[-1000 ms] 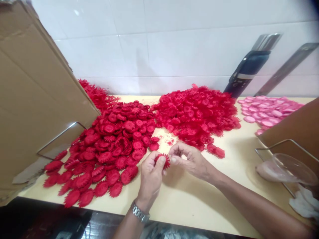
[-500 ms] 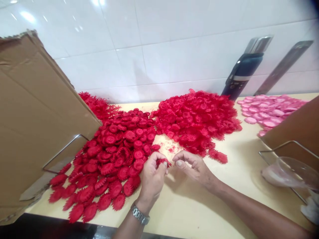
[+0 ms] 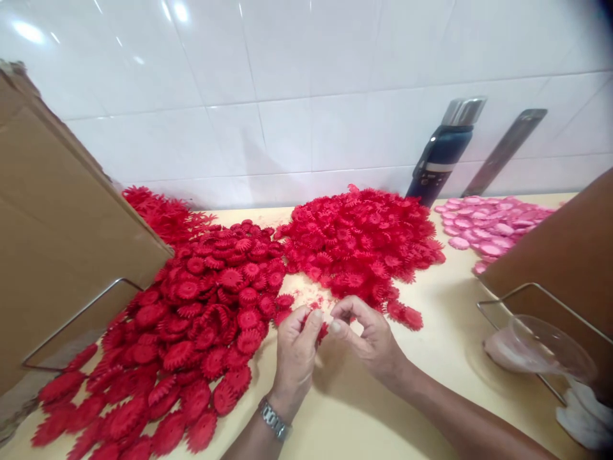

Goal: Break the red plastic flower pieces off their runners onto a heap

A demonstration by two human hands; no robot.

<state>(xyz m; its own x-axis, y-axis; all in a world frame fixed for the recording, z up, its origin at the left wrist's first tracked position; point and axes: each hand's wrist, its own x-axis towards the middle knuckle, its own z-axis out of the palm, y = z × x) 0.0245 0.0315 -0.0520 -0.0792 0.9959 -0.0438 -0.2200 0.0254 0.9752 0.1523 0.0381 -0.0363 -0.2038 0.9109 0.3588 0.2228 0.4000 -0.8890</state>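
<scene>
My left hand (image 3: 295,358), with a metal watch on its wrist, pinches a red flower-shaped cutout (image 3: 322,331) between thumb and fingers; most of the piece is hidden by them. Close on its right, my right hand (image 3: 376,342) has thumb and forefinger curled towards each other at the piece. Whether something small sits between those two fingertips I cannot make out. Left of my hands spreads a heap of dark red toothed discs (image 3: 186,345). Behind them lies a second pile of brighter red flower cutouts (image 3: 359,239), with red crumbs on the table near its front.
Cardboard (image 3: 62,211) stands at the left beside a bent wire stand (image 3: 90,313). Red strips (image 3: 158,214) lie behind it. At the right are a dark blue flask (image 3: 440,153), pink discs (image 3: 498,223), a brown panel (image 3: 565,249) and a clear plastic cup (image 3: 531,345).
The view has shifted, so the piles and flask appear further left and lower. My left hand still holds the red cutout, and my right hand stays close beside it.
</scene>
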